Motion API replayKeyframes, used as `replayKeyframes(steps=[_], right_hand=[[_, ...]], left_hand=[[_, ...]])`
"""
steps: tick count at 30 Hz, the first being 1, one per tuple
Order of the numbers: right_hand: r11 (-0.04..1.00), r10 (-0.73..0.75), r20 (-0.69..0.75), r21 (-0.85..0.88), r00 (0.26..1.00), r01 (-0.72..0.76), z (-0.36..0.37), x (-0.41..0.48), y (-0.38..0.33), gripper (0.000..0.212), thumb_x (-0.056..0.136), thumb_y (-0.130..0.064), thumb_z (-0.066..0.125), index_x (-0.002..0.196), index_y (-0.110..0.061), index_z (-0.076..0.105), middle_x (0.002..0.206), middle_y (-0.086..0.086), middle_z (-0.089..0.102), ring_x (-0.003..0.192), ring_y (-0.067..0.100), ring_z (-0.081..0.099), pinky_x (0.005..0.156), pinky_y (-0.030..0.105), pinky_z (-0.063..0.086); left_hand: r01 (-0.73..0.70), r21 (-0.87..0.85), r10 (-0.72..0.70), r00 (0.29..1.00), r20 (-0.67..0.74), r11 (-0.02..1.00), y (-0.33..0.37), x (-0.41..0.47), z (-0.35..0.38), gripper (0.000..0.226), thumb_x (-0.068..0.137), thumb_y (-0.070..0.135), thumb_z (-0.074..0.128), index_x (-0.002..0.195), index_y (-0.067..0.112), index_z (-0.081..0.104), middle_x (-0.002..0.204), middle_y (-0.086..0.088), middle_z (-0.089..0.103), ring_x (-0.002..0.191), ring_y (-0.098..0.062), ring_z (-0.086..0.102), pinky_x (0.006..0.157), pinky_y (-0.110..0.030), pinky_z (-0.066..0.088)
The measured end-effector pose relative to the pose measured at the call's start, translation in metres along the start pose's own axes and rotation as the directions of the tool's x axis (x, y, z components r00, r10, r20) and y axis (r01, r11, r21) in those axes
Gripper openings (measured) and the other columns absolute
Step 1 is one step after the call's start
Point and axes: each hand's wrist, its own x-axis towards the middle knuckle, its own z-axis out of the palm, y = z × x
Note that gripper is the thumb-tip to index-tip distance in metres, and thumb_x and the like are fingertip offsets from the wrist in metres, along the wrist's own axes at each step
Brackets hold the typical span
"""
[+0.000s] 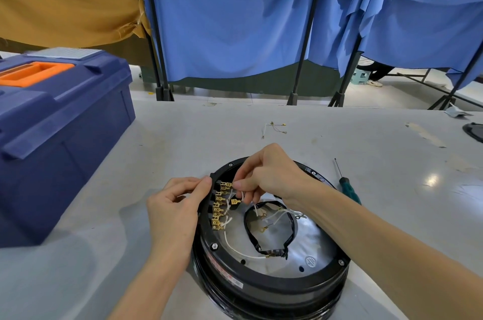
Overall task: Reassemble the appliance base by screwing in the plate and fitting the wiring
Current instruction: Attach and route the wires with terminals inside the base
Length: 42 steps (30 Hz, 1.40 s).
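Over the base (274,287), right fingers (239,185) pinch a wire (242,195), left fingers (205,185) pinch the rim (205,215).

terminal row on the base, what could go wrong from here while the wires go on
1. The brass terminals sit tightly packed in one row, so the connector that the right hand pinches could go onto the wrong tab.
2. Loose white wires hang across the centre opening of the base and might snag or get pinched.
3. The spare wires lying on the table behind could be forgotten.
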Motion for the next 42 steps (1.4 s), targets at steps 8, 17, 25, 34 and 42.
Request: replayKeyframes(steps=[8,17,25,34,42], right_hand=[[0.999,0.032,-0.031,-0.01,0.999,-0.033,0.004,0.002,-0.003,0.019,0.081,0.014,0.062,0.067,0.003,0.067,0.052,0.012,0.064,0.041,0.017,0.058,0.041,0.021,0.047],[0.997,0.05,-0.073,-0.047,0.996,-0.054,0.007,0.003,-0.007,0.021,0.08,0.015,0.059,0.064,0.003,0.067,0.054,0.017,0.064,0.04,0.019,0.057,0.04,0.021,0.044],[0.993,0.082,-0.149,-0.076,0.986,-0.094,0.013,0.008,-0.015,0.023,0.076,0.015,0.058,0.06,0.001,0.065,0.046,0.014,0.061,0.035,0.019,0.055,0.037,0.018,0.043],[0.973,0.128,-0.263,-0.153,0.956,-0.172,0.027,0.014,-0.02,0.018,0.075,0.009,0.053,0.073,0.01,0.071,0.046,0.013,0.058,0.042,0.023,0.055,0.046,0.024,0.046],[0.974,0.165,-0.31,-0.099,0.936,-0.205,0.034,0.019,-0.019,0.017,0.079,0.009,0.053,0.075,0.01,0.07,0.045,0.012,0.059,0.033,0.018,0.052,0.042,0.022,0.046]], left_hand=[[-0.025,-0.008,0.025,1.0,0.0,1.0,-0.001,0.001,0.001,0.017,0.074,0.014,0.081,0.059,0.017,0.076,0.08,0.005,0.07,0.07,-0.012,0.063,0.073,-0.034,0.052],[-0.029,0.013,0.029,1.0,-0.004,0.999,0.0,0.001,0.001,0.016,0.075,0.014,0.081,0.061,0.015,0.076,0.083,0.001,0.07,0.075,-0.019,0.065,0.083,-0.048,0.053],[-0.026,0.016,0.026,1.0,0.004,1.0,0.001,0.0,0.002,0.017,0.076,0.014,0.08,0.061,0.019,0.076,0.081,0.002,0.069,0.072,-0.019,0.064,0.08,-0.048,0.054],[-0.054,0.007,0.054,0.998,0.017,0.999,-0.003,0.001,0.002,0.019,0.078,0.015,0.079,0.06,0.019,0.075,0.074,0.004,0.063,0.065,-0.018,0.059,0.069,-0.039,0.049],[-0.08,0.035,0.078,0.996,0.036,0.996,-0.005,0.004,0.002,0.024,0.079,0.014,0.078,0.057,0.021,0.074,0.069,0.008,0.059,0.066,-0.015,0.057,0.072,-0.042,0.048]])
